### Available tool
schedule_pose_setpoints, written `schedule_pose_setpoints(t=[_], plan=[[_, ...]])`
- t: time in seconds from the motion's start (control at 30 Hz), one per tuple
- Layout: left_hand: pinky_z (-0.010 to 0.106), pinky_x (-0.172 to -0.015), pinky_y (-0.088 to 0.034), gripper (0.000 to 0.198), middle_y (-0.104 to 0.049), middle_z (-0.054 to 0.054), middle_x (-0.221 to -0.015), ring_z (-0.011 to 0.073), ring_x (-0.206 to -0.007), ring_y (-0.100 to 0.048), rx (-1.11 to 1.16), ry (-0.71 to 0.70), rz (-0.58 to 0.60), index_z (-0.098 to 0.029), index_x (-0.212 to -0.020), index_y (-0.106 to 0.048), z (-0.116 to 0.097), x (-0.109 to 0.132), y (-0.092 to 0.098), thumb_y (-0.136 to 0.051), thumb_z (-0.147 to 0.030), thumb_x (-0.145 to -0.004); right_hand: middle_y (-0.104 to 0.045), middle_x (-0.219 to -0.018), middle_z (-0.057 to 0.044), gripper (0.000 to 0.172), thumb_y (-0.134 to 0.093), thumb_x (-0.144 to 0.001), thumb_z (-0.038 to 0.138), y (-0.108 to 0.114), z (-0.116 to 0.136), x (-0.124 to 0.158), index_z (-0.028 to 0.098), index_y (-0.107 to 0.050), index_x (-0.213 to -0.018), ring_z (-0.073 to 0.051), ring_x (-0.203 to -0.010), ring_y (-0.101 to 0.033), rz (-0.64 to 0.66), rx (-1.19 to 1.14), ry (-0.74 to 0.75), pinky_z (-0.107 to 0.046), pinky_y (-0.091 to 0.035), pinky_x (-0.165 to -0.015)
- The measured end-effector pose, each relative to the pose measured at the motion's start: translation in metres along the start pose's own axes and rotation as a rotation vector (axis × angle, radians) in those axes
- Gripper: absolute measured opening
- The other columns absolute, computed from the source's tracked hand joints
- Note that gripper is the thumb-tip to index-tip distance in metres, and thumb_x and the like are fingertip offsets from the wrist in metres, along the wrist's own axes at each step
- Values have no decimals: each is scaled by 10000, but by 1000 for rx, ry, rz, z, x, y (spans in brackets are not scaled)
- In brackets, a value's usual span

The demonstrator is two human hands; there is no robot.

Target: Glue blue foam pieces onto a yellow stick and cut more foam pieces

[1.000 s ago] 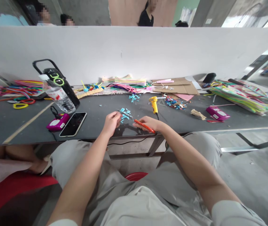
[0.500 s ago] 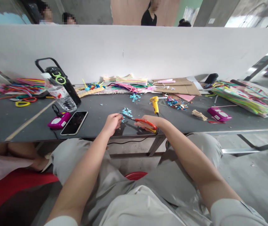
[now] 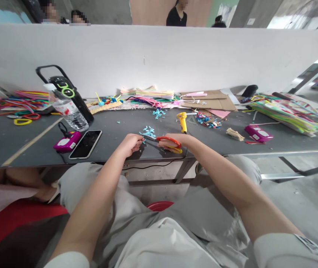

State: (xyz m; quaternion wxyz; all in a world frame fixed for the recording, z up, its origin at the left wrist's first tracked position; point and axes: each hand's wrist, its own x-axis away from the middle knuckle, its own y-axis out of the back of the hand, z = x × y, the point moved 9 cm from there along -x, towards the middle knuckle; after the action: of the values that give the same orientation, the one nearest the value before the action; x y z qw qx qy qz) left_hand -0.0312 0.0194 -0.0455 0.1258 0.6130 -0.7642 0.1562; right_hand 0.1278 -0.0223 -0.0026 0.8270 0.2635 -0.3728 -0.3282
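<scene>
My right hand (image 3: pixel 164 142) grips a pair of scissors (image 3: pixel 172 140) with red and yellow handles. Their blades point left and reach the fingertips of my left hand (image 3: pixel 132 144). That left hand is closed in a pinch near the table's front edge; what it holds is too small to make out. Just beyond the blades lies a loose pile of short light-blue pieces (image 3: pixel 149 131). Farther back is a second small heap of blue pieces (image 3: pixel 158 113). A yellow hot glue gun (image 3: pixel 182 122) rests behind my right wrist.
A phone (image 3: pixel 85 144), a purple box (image 3: pixel 67 141), a water bottle (image 3: pixel 73 116) and a black flask (image 3: pixel 77 98) stand left. On the right are another purple box (image 3: pixel 258 133) and bundled coloured strips (image 3: pixel 289 115). Cardboard (image 3: pixel 217 102) lies at the back. A person sits at my left.
The view has shifted slightly. The scissor blades now look more closed, still by my left fingertips. Both hands stay in nearly the same place over the table edge.
</scene>
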Motion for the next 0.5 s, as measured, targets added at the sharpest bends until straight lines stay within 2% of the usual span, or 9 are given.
schedule_pose_setpoints(t=[0.33,0.5], plan=[[158,-312,-125,106,-310,-82,-453,26,-325,-178,21,119,62,-129,-675,-572,6,-5,2,-572,-112,-779,-544,-468,-21,474,-531,-885,535,-1,-10,-8,188,-500,-564,-136,-425,-491,-7,-54,-48,-283,-424,-520],[154,-304,-123,99,-312,-83,-462,29,-323,-178,1,149,80,-140,-688,-568,6,-5,3,-592,-118,-781,-553,-478,-22,411,-527,-873,513,-3,-14,-12,190,-525,-619,-148,-420,-494,-5,-56,-113,-293,-421,-499]])
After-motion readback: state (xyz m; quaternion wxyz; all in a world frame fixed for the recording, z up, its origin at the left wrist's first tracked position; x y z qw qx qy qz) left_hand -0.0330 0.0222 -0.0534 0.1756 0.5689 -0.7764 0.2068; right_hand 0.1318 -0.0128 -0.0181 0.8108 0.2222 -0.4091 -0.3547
